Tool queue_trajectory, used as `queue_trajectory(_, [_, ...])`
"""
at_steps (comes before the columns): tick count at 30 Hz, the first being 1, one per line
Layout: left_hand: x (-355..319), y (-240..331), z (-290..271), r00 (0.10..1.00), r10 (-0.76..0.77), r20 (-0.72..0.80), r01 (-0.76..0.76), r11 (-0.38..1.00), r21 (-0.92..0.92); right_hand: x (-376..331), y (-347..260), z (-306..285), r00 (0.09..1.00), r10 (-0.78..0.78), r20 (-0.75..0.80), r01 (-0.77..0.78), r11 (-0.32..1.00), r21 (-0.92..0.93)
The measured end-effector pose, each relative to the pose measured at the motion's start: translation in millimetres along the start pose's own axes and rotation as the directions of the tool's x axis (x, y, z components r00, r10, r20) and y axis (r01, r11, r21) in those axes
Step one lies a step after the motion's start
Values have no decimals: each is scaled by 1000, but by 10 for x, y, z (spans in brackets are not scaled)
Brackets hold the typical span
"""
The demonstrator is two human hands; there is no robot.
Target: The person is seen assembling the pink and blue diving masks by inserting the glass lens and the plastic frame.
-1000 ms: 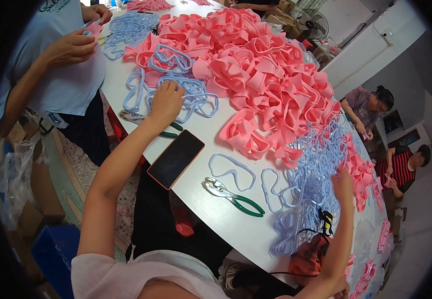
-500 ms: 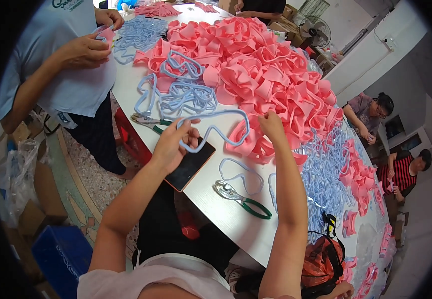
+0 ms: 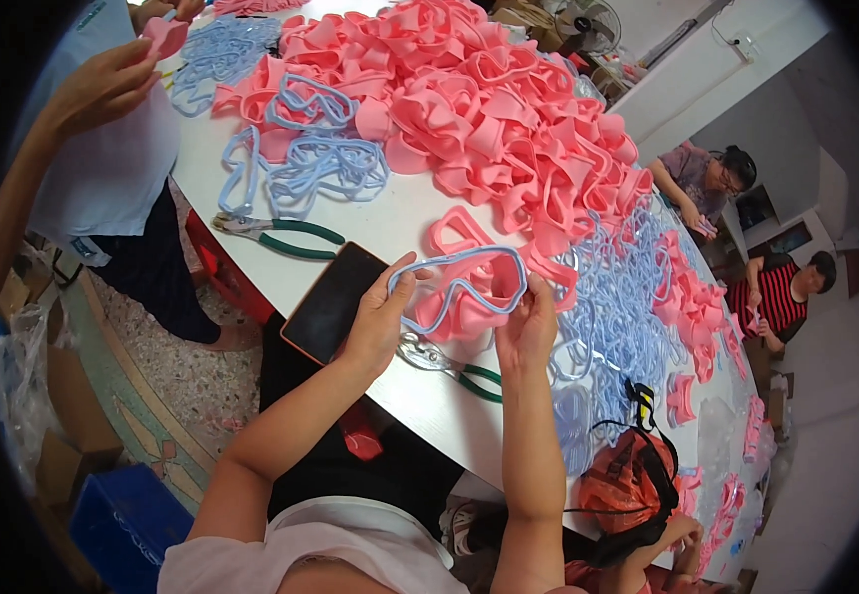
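A pale blue goggle-shaped frame (image 3: 479, 252) is stretched between my hands over the table's near side. My left hand (image 3: 380, 322) grips its left end between thumb and fingers. At the other end, my right hand (image 3: 526, 327) has its fingers closed on the frame. A soft pink piece (image 3: 464, 297) shows through and behind the frame; whether my right hand also holds it, I cannot tell. Under my hands lie green-handled pliers (image 3: 444, 364), partly covered. Beside my left hand is a dark phone (image 3: 335, 297) with an orange edge.
A large heap of pink pieces (image 3: 479, 109) fills the table's far middle. Blue frames lie at left (image 3: 325, 168) and right (image 3: 612, 307). More pliers (image 3: 281, 238) rest near the left edge. A co-worker's hand (image 3: 102, 84) is at left; an orange bag (image 3: 627, 480) sits at right.
My right hand has come back from the pink heap to the frame's right end. The frame has moved right and lower. A pink piece now shows behind it.
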State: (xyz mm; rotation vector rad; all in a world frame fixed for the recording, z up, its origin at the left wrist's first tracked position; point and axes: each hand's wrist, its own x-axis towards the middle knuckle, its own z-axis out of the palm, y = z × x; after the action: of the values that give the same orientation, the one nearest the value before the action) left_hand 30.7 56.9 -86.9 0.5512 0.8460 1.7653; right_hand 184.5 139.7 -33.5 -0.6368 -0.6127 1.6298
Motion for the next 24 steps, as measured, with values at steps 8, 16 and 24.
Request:
queue_trajectory(8, [-117, -181, 75, 993, -6, 120, -40, 925, 377, -21, -25, -483, 1000, -29, 7, 29, 903, -429])
queue_trajectory(16, [-166, -237, -5, 870, 340, 358, -464, 316, 827, -67, -160, -580, 986, -107, 129, 167, 686, -709])
queue_trajectory(24, [-102, -89, 19, 900, 339, 276, -386, 321, 865, -185, -222, -600, 957, -166, 236, 289, 542, -789])
